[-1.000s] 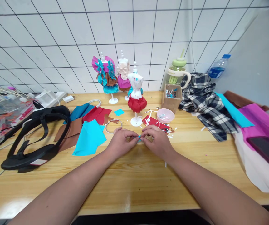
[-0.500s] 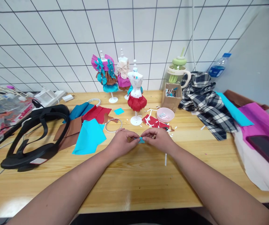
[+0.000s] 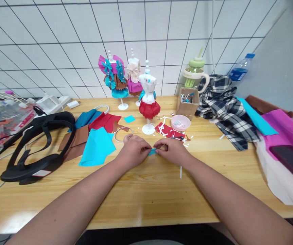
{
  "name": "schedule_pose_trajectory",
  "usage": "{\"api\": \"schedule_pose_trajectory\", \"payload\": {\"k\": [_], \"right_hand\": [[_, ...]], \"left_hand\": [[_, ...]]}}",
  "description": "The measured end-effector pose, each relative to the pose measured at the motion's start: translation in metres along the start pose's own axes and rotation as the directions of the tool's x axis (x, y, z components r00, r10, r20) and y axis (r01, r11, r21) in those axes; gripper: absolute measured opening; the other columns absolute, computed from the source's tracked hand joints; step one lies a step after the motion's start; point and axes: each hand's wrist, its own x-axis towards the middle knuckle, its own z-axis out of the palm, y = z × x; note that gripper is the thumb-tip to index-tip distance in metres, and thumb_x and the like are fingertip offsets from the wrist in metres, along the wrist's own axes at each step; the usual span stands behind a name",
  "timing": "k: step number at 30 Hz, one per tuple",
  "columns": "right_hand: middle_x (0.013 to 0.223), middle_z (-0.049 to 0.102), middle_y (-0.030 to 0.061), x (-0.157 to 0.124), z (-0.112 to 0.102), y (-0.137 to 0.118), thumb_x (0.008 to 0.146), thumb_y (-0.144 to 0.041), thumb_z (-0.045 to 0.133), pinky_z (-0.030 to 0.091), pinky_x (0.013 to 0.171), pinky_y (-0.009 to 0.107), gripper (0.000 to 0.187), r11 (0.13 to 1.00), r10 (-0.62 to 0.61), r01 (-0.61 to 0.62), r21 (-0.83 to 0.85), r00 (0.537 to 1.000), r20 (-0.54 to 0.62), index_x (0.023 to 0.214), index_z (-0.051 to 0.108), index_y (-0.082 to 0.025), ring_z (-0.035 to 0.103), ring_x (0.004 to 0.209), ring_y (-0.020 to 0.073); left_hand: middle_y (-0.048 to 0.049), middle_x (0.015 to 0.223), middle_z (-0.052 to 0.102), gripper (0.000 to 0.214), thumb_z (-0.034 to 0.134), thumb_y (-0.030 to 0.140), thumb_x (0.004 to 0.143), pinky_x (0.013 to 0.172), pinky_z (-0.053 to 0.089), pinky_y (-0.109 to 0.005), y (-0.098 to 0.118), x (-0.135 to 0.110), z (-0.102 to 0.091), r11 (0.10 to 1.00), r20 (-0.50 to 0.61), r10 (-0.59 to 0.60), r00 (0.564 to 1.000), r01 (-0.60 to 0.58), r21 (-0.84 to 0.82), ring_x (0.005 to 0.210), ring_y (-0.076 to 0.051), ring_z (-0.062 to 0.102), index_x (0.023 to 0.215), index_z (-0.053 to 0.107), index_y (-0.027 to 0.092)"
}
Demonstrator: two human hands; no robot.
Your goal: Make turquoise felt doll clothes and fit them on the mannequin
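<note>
Between my fingertips is a small piece of blue crepe paper (image 3: 152, 152), held low over the table. My left hand (image 3: 135, 151) pinches its left end, and my right hand (image 3: 173, 150) pinches the right end; most of the piece is hidden by the fingers. Just beyond my hands stands a white mini dress form (image 3: 148, 92) wearing a puffed red paper skirt (image 3: 149, 109). Left of my left hand lie a larger blue sheet (image 3: 97, 148) and a thin ring (image 3: 115, 135). A narrow white strip (image 3: 181, 172) lies by my right wrist.
Two dressed forms, one with blue bows (image 3: 116, 75), stand behind. Right are a pink bowl (image 3: 181, 122), a cardboard box (image 3: 187, 106), a green-lidded cup (image 3: 195, 73) and checked cloth (image 3: 225, 112). A black headset frame (image 3: 11, 170) lies left, a phone (image 3: 291, 163) far right.
My fingers have shifted slightly along the blue paper, and a little more of it shows, tilted. The whole view has moved slightly; the other things stay in place.
</note>
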Motion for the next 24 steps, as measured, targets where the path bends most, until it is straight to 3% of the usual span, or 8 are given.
{"api": "schedule_pose_trajectory", "payload": {"k": [3,8,15,20,24], "right_hand": [[0.090,0.072,0.0001,0.000,-0.001,-0.001,0.078,-0.022,0.066,0.041,0.063,0.026,0.026,0.996,-0.067,0.067,-0.052,0.998,0.005,0.104,0.072,-0.025,0.056,0.066,0.0128],[0.086,0.072,-0.0011,-0.002,-0.005,-0.005,0.081,-0.016,0.061,0.040,0.067,0.026,0.016,0.972,-0.079,0.085,-0.217,0.996,0.035,0.087,0.073,-0.025,0.061,0.078,0.0146],[0.096,0.070,0.0014,-0.004,-0.009,-0.010,0.089,-0.020,0.053,0.041,0.071,0.025,0.020,0.910,-0.104,0.139,-0.391,0.988,0.110,0.091,0.072,-0.025,0.063,0.091,0.0159],[0.098,0.069,0.0014,-0.006,-0.012,-0.013,0.090,-0.021,0.051,0.041,0.070,0.025,0.021,0.892,-0.089,0.141,-0.431,0.986,0.139,0.094,0.072,-0.027,0.063,0.093,0.0160],[0.102,0.069,0.0026,-0.007,-0.012,-0.011,0.092,-0.023,0.049,0.043,0.077,0.026,0.024,0.918,-0.057,0.086,-0.387,0.995,0.085,0.104,0.069,-0.025,0.063,0.095,0.0160]], "left_hand": [[-0.0008,0.081,0.073,0.013,0.060,0.022,0.082,0.099,0.022,-0.056,0.002,-0.001,0.000,0.997,-0.010,0.042,0.999,-0.041,0.069,0.087,-0.023,0.061,0.081,0.073,0.026],[0.0006,0.077,0.071,0.018,0.055,0.022,0.087,0.103,0.017,-0.059,0.007,-0.002,-0.004,0.974,0.017,0.130,0.991,-0.131,0.185,0.086,-0.021,0.059,0.081,0.072,0.025],[0.0005,0.072,0.067,0.019,0.053,0.018,0.086,0.106,0.014,-0.060,0.010,-0.003,0.000,0.906,0.037,0.274,0.961,-0.271,0.325,0.084,-0.019,0.055,0.078,0.069,0.023],[0.0002,0.069,0.065,0.021,0.052,0.014,0.083,0.107,0.014,-0.059,0.011,-0.003,-0.002,0.889,0.084,0.303,0.949,-0.314,0.333,0.084,-0.019,0.054,0.076,0.069,0.023],[0.0001,0.076,0.068,0.022,0.053,0.016,0.085,0.106,0.016,-0.058,0.009,-0.004,-0.010,0.907,0.149,0.282,0.948,-0.314,0.280,0.089,-0.019,0.055,0.087,0.072,0.027]]}}
